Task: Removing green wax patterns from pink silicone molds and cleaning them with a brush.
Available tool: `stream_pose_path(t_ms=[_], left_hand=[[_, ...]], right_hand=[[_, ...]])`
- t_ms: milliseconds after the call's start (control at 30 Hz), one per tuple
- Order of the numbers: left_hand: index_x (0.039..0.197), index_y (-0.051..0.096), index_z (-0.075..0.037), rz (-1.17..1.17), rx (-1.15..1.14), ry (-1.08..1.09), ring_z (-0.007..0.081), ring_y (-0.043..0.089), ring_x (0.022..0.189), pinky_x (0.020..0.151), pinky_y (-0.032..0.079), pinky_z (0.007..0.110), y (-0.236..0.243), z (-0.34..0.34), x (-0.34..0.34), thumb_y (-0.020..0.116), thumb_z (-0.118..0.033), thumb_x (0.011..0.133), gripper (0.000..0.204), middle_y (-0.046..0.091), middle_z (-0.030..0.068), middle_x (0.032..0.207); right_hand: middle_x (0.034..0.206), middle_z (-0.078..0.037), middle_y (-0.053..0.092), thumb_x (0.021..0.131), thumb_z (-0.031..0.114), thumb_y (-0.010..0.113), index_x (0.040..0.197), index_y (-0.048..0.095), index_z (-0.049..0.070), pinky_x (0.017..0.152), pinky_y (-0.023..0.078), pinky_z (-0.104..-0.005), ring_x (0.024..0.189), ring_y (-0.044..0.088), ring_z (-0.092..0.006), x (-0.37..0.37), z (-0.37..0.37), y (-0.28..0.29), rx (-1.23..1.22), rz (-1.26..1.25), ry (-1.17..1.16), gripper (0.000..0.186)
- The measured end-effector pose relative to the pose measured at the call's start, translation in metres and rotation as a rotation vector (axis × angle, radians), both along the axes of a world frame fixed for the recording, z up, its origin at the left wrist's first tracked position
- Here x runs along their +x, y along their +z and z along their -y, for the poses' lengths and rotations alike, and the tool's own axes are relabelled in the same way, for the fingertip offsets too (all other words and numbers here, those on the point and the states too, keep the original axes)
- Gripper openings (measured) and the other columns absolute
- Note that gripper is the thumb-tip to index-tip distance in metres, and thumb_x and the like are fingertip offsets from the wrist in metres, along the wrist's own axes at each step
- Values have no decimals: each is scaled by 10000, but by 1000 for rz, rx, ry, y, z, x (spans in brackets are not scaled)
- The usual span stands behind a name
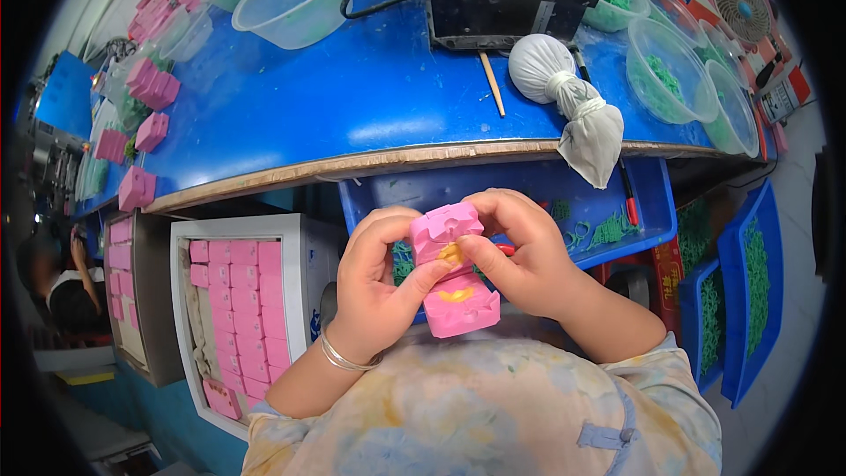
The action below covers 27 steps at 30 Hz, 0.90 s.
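In front of my body I hold a pink rubber mould (460, 307), folded open so its two notched halves show. Yellow patches mark the inner faces of both halves. My left hand (374, 269) grips it from the left, thumb on the inner side near the middle. My right hand (520, 247) holds the upper half, with the thumb pressed by the upper yellow patch. Something red shows just behind the right thumb, partly hidden. Beneath the hands is a blue tray (538, 251) with small green pieces (614, 229) in it.
A white box (181, 300) of pink moulds stands at left. On the blue table (352, 106) are a tied white cloth bag (539, 66), a wooden stick (492, 84), a black machine (507, 0) and plastic bowls (300, 0). Blue trays (765, 211) stand right. Another person (75, 295) is far left.
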<state>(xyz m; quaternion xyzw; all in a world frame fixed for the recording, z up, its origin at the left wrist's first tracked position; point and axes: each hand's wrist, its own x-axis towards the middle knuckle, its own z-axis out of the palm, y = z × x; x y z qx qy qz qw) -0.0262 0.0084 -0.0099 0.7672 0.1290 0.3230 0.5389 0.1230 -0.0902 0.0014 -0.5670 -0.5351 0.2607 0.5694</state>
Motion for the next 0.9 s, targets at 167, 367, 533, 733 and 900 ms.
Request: stream_pose_path(t_ms=[167,367,533,733,900], left_hand=[[1257,381,19,172,-653,-209,272,453,1157,941,392,369,3,7,7,500,-64,873,411,449,173,1251],[1326,281,-14,147,-955,-198,223,454,1136,908,426,362,9,1,5,461,-174,902,488,443,149,1244],[1325,289,-30,35,-620,-217,173,468,1088,917,390,306,7,7,4,577,-171,849,574,460,104,1198],[1263,392,-11,19,-453,-228,145,486,1044,908,387,285,6,2,-7,595,-30,804,502,482,98,1168],[1251,410,-10,95,-547,-568,168,487,1054,908,386,304,8,-7,-8,590,-14,799,486,482,91,1195]], right_hand=[[873,-95,532,806,97,581,1020,536,15,655,429,-276,732,511,-171,-2,-3,-5,63,65,-33,233],[869,-71,522,756,108,664,1012,528,10,635,420,-245,723,491,-135,-2,3,3,41,10,68,307],[776,-35,522,762,132,676,963,511,11,571,397,-211,636,467,-91,-7,1,-3,-17,-175,-26,287],[835,-47,523,754,168,692,972,513,19,624,397,-216,692,467,-100,-8,5,3,-189,-341,-4,319],[1071,-96,483,712,217,722,1058,517,18,820,384,-292,973,470,-179,-2,1,5,-64,-232,241,449]])
